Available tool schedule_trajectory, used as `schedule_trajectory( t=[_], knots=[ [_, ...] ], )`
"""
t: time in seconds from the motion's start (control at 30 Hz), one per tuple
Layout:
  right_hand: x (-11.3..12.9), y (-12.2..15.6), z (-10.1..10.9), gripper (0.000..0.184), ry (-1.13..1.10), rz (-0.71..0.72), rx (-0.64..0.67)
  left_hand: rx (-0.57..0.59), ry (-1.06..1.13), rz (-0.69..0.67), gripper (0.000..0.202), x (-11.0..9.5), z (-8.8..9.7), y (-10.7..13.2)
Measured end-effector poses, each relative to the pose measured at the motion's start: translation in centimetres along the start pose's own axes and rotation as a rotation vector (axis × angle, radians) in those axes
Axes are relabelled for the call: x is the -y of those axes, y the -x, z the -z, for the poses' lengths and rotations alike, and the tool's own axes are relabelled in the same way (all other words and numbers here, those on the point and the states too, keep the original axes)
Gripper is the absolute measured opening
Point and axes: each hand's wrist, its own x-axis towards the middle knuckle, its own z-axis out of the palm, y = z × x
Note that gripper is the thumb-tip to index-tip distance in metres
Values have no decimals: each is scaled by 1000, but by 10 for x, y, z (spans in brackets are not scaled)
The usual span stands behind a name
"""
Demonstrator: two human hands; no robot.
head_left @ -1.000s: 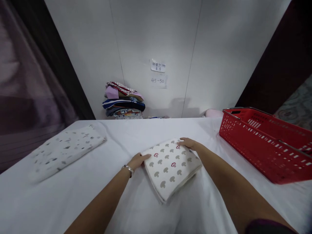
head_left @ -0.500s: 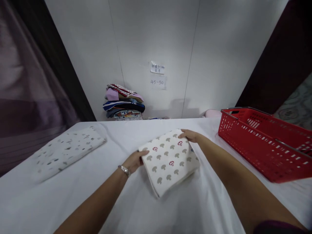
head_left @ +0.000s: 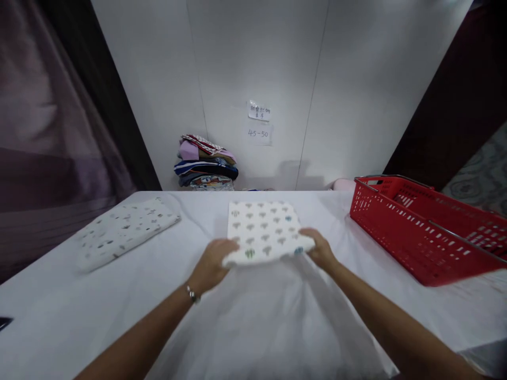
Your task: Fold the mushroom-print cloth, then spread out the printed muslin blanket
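A folded white cloth [head_left: 263, 228] with rows of grey mushroom prints, plus a few green and blue ones, lies over the middle of the table, its near edge slightly raised. My left hand [head_left: 213, 265], with a bracelet at the wrist, pinches its near left corner. At the near right corner, my right hand [head_left: 320, 250] grips it between thumb and fingers; the fingers underneath are hidden. Slight blur softens the cloth and both hands.
Another folded white cloth [head_left: 129, 227] with scattered prints lies on the left of the white-covered table [head_left: 253, 322]. A red plastic basket [head_left: 400, 240] stands on the right. Stacked folded clothes [head_left: 208, 164] sit at the back by the wall, below and left of paper notes [head_left: 259, 124].
The mushroom-print cloth has turned and moved away from me, now lying squarer to the table. Green and blue prints show instead of red ones. Both hands now hold its near corners.
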Motion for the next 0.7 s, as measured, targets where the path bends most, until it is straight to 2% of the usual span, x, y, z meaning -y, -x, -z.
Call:
schedule_trajectory(
  t=[0.07,0.13,0.2,0.27,0.4,0.47,0.53,0.6,0.7],
  knots=[
    [-20,51,-14,37,21,11,155,159,14,-49,34,0,-27,44],
    [-32,84,-19,39,18,11,230,221,14,-50,40,-2,-42,74],
    [-37,99,-16,45,20,-8,270,230,7,-43,50,-5,-46,90],
    [-34,99,-10,47,4,-53,300,234,18,-34,58,-8,-42,95],
    [-10,78,2,36,-30,-122,260,302,90,45,52,-14,-26,88],
    [11,66,-1,35,-12,-94,193,315,103,149,40,-23,-20,75],
    [33,54,-11,38,37,-42,178,260,72,262,34,-35,-20,56],
    [51,46,-28,44,140,-9,238,163,2,302,38,-46,-28,38],
    [59,47,-55,56,323,-17,458,161,-129,296,47,-54,-52,26]
  ],
)
